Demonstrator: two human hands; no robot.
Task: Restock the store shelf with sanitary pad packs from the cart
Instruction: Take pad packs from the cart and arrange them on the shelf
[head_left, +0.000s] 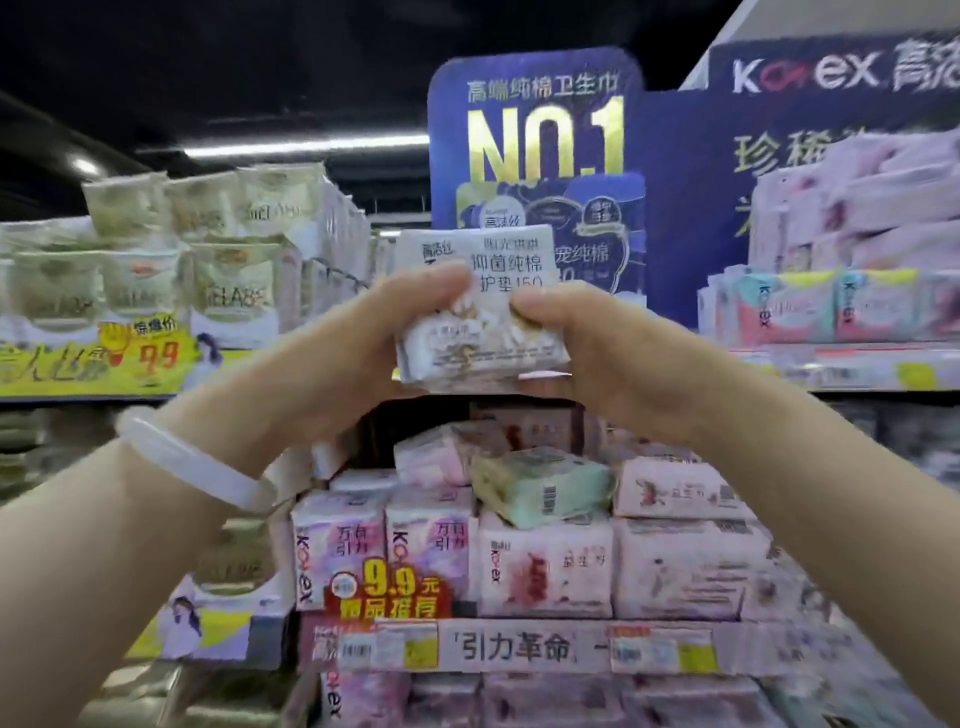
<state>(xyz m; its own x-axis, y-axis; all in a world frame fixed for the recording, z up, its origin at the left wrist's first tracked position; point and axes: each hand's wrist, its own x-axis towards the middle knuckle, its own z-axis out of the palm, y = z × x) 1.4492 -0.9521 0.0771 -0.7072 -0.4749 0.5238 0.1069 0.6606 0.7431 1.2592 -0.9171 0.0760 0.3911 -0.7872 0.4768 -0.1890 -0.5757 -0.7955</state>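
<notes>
Between both hands (358, 353) (seemingly pinched): pack (478, 312)

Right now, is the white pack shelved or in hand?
In hand: left hand and right hand grip the white pack in mid-air.

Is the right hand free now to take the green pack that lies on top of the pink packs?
Probably not yet. The right hand and the left hand both grip the white pack; nothing covers the green pack below.
</notes>
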